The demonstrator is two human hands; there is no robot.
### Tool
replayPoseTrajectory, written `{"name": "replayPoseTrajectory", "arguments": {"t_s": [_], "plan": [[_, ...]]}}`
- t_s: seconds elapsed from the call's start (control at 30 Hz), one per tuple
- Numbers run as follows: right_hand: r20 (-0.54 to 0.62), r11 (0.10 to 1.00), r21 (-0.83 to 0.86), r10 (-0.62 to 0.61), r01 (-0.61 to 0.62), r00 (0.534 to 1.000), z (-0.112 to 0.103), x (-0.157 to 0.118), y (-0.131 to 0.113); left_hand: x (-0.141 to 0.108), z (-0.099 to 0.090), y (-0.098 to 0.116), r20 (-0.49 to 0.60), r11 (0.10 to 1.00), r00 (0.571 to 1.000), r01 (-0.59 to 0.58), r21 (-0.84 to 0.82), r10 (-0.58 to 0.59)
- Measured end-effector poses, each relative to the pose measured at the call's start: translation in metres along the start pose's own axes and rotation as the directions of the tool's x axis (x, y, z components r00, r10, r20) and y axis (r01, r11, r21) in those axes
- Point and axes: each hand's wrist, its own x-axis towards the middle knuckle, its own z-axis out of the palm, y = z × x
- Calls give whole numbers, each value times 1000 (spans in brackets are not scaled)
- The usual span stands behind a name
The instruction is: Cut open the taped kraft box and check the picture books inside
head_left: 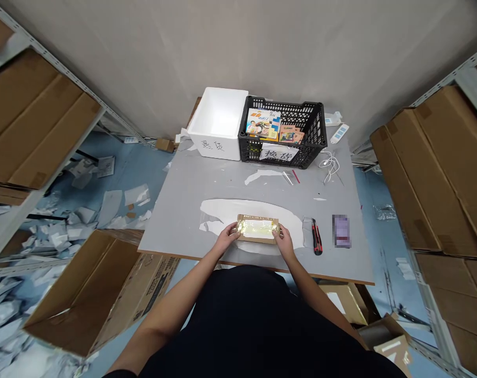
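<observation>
My left hand [227, 238] and my right hand [283, 242] grip the opposite short ends of a small cardboard package [257, 229] with shiny clear tape across its top. It rests on a white plastic sheet [246, 211] near the front edge of a grey table [238, 184]. To the right of my right hand lies a red-and-black utility knife [317, 237] on a clear plastic scrap. Further right is a small purple item [341, 231], blurred too much to identify.
At the table's back stand a white foam box [217, 123] and a black plastic crate [281, 118] holding colourful booklets [262, 125]. A white cable [328, 165] and power strip [339, 133] lie to the right. Cardboard boxes [431, 173] fill side shelves. Plastic scraps [57, 231] litter the floor.
</observation>
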Motion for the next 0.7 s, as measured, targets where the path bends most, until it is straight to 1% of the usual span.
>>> {"name": "replayPoseTrajectory", "arguments": {"t_s": [0.13, 0.33, 0.43, 0.57, 0.63, 0.7], "plan": [[6, 999, -29, -20, 20, 1000, -5, 4, 1, 6, 3, 1, 18, 1000, 1000, -17, 24, 17], [-14, 999, -3, -35, 35, 999, -3, 2, 7, 12, 7, 4, 25, 997, 997, -68, 34, 67], [-2, 1000, 9, -23, 23, 1000, -3, 1, 10, 11, 7, 4, 13, 996, 998, -59, 64, 58], [37, 996, 85, -31, 28, 999, -6, -4, 16, 6, 8, 2, -12, 996, 1000, -27, 87, 28], [22, 995, 87, -48, 46, 999, -9, -9, 21, 3, 9, 1, -33, 995, 999, -2, 102, 5], [-20, 997, 57, -56, 57, 998, -15, -15, 29, 1, 10, 0, -52, 993, 998, 26, 111, -21]]}}
